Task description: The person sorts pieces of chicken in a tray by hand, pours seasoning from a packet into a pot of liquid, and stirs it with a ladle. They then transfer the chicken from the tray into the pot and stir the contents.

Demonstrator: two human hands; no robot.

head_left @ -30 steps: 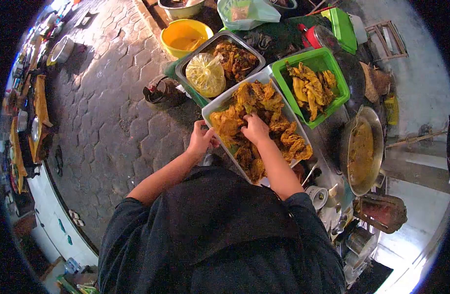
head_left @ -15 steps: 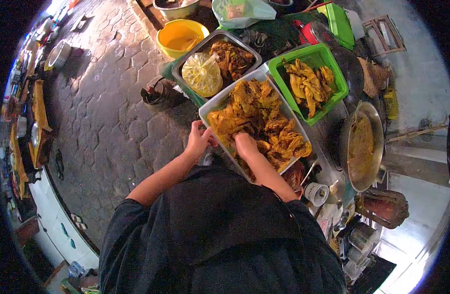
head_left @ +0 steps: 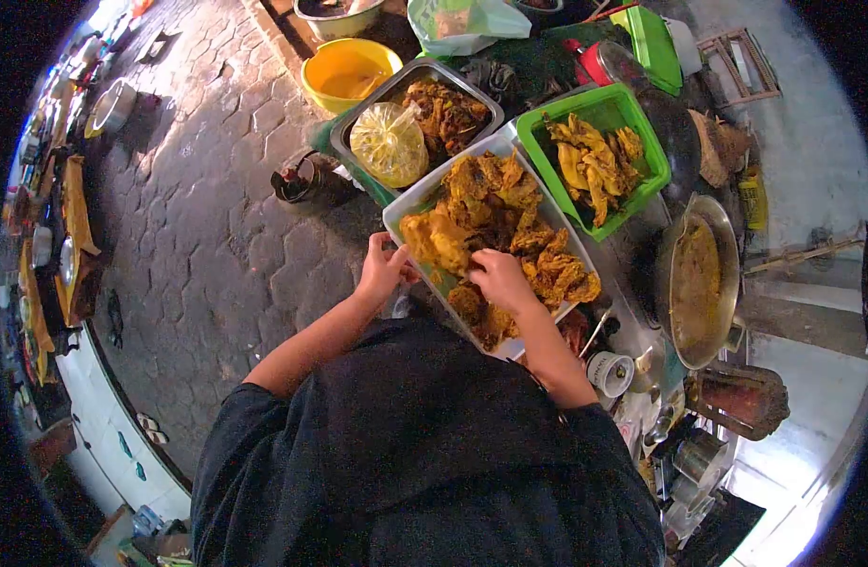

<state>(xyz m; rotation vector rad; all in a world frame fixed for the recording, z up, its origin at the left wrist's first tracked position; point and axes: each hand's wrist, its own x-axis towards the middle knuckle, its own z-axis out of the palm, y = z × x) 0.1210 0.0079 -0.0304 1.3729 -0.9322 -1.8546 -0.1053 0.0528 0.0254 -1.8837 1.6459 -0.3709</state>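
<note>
A white rectangular tray point(head_left: 551, 210) in front of me is heaped with yellow-brown cooked chicken pieces point(head_left: 495, 184). At its near left side, my left hand point(head_left: 385, 268) has its fingers curled against the rim. My right hand point(head_left: 500, 282) reaches over the middle of the tray, fingertips closed on a piece of chicken point(head_left: 445, 241); part of that piece is hidden by the hand. Beyond the tray's right side sits a green basin point(head_left: 653, 156) with more yellow chicken pieces point(head_left: 595, 168).
A metal pan point(head_left: 344, 142) behind the tray holds a knotted plastic bag point(head_left: 389, 146) and dark fried pieces. Behind it is a yellow bowl point(head_left: 363, 71). At right stands a wide wok point(head_left: 727, 283) with yellow residue. A white can point(head_left: 611, 373) sits by my right forearm.
My right hand has moved a little right and up, out from among the pieces. A large piece beside it has shifted, uncovering others near the front. My left hand stays at the rim.
</note>
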